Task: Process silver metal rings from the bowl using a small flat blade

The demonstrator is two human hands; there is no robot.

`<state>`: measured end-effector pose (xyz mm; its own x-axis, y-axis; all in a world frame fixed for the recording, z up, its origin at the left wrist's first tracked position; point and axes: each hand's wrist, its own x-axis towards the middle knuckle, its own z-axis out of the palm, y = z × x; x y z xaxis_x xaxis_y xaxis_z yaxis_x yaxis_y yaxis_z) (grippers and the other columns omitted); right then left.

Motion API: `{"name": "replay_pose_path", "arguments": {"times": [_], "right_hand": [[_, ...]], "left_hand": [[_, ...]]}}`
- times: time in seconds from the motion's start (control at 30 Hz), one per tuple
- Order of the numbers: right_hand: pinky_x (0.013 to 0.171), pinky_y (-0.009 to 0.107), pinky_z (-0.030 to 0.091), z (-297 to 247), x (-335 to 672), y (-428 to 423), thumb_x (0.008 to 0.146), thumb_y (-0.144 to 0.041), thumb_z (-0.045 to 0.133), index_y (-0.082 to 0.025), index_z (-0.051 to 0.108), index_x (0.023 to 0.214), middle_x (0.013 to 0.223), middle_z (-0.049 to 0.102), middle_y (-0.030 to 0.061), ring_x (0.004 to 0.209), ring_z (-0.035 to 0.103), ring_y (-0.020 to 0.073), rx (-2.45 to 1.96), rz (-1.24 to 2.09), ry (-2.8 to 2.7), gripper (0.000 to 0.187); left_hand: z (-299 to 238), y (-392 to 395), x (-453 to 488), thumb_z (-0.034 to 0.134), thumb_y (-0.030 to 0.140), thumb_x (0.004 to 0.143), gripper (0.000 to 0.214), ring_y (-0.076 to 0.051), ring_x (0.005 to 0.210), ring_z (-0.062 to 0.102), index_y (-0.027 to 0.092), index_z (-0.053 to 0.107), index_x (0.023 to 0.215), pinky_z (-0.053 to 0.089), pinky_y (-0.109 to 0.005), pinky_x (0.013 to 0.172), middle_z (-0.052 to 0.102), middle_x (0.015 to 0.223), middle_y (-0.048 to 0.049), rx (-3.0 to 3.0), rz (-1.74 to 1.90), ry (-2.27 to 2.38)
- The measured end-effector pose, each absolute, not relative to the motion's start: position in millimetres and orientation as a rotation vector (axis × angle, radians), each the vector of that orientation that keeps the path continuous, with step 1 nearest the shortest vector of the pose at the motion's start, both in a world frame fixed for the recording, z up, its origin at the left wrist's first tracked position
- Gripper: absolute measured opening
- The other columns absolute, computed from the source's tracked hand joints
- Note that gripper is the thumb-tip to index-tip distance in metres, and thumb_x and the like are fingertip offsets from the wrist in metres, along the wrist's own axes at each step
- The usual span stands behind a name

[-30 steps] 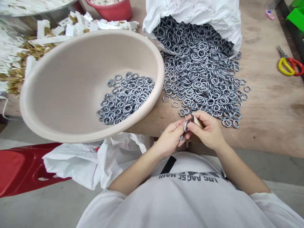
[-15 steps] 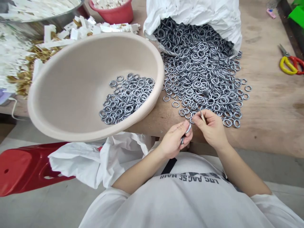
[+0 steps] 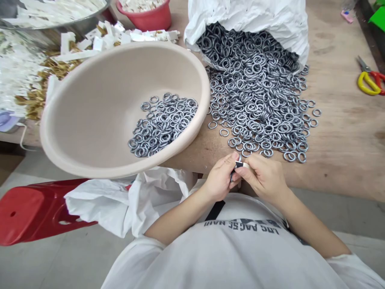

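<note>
Head view: I read the left grip [image 3: 221, 178] pinching a small grey metal ring [image 3: 232, 176] against a narrow pale strip [image 3: 243, 164] held in the right grip [image 3: 261, 178]. A heap of loose grey rings [image 3: 255, 108] lies just ahead; a fumbled pinch could drop the ring among them.

One left hand [image 3: 221, 178], one right hand [image 3: 264, 178], one beige basin [image 3: 90, 120], one white sack [image 3: 246, 16], one red bucket [image 3: 144, 20], one pair of scissors [image 3: 368, 83], and metal rings [image 3: 255, 100] too many to count.
</note>
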<state>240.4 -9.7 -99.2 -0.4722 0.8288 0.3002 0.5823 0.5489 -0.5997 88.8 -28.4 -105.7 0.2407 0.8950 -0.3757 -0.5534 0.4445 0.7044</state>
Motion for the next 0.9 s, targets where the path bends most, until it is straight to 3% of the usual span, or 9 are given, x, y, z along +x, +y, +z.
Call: {"name": "replay_pose_path", "arguments": {"times": [0.3, 0.43, 0.57, 0.67, 0.8, 0.9], "right_hand": [[0.057, 0.029, 0.028, -99.5, 241.4, -8.2, 0.103, -0.054, 0.043, -0.02, 0.05, 0.067, 0.062, 0.053, -0.001, 0.058, 0.048, 0.0122, -1.146, 0.595, -2.254, 0.049], [0.059, 0.029, 0.03, -103.9, 249.3, 5.5, 0.103, -0.054, 0.043, -0.021, 0.052, 0.069, 0.062, 0.053, -0.0009, 0.06, 0.048, 0.014, -1.384, 0.618, -2.105, 0.048], [0.066, 0.029, 0.038, -101.5, 246.9, 5.3, 0.098, -0.05, 0.056, -0.022, 0.063, 0.095, 0.079, 0.064, 0.0015, 0.071, 0.056, 0.0163, -1.283, 0.76, -1.983, 0.029], [0.069, 0.029, 0.042, -98.9, 237.7, -5.3, 0.09, -0.046, 0.07, -0.023, 0.063, 0.106, 0.086, 0.066, 0.0006, 0.075, 0.058, 0.0163, -1.141, 0.93, -1.922, 0.028], [0.065, 0.028, 0.041, -104.3, 233.8, -8.0, 0.096, -0.043, 0.061, -0.022, 0.063, 0.086, 0.071, 0.057, -0.0025, 0.067, 0.053, 0.0141, -1.148, 1.135, -1.791, 0.023], [0.062, 0.028, 0.038, -109.0, 236.9, 7.0, 0.097, -0.041, 0.059, -0.021, 0.061, 0.078, 0.067, 0.052, -0.0027, 0.064, 0.05, 0.0143, -1.231, 1.047, -1.864, 0.028]], "left_hand": [[-107.5, -31.1, 86.4, 0.068, 0.058, 0.085, 0.048, -0.003, 0.036, 0.025, 0.019, 0.045, 0.071, 0.02, -0.014, 0.034, 0.037, 0.048, 0.0093, 0.455, 1.005, 0.837], [-104.6, -33.8, 83.2, 0.06, 0.057, 0.092, 0.049, -0.003, 0.037, 0.025, 0.018, 0.042, 0.068, 0.022, -0.015, 0.036, 0.038, 0.049, 0.0077, 0.572, 0.955, 0.756], [-105.3, -33.0, 82.6, 0.058, 0.054, 0.094, 0.046, -0.003, 0.037, 0.025, 0.019, 0.042, 0.069, 0.021, -0.015, 0.037, 0.037, 0.05, 0.0083, 0.545, 0.991, 0.782], [-111.9, -34.1, 82.7, 0.06, 0.056, 0.092, 0.046, -0.004, 0.038, 0.027, 0.02, 0.042, 0.071, 0.022, -0.015, 0.036, 0.036, 0.049, 0.0088, 0.559, 1.03, 0.825], [-121.4, -41.3, 78.6, 0.054, 0.058, 0.096, 0.047, -0.005, 0.041, 0.031, 0.018, 0.045, 0.071, 0.026, -0.016, 0.038, 0.04, 0.052, 0.0069, 0.723, 0.963, 0.81], [-123.0, -45.3, 72.4, 0.054, 0.056, 0.096, 0.047, -0.004, 0.042, 0.033, 0.017, 0.046, 0.071, 0.026, -0.017, 0.04, 0.042, 0.054, 0.0061, 0.746, 0.926, 0.809]]}}
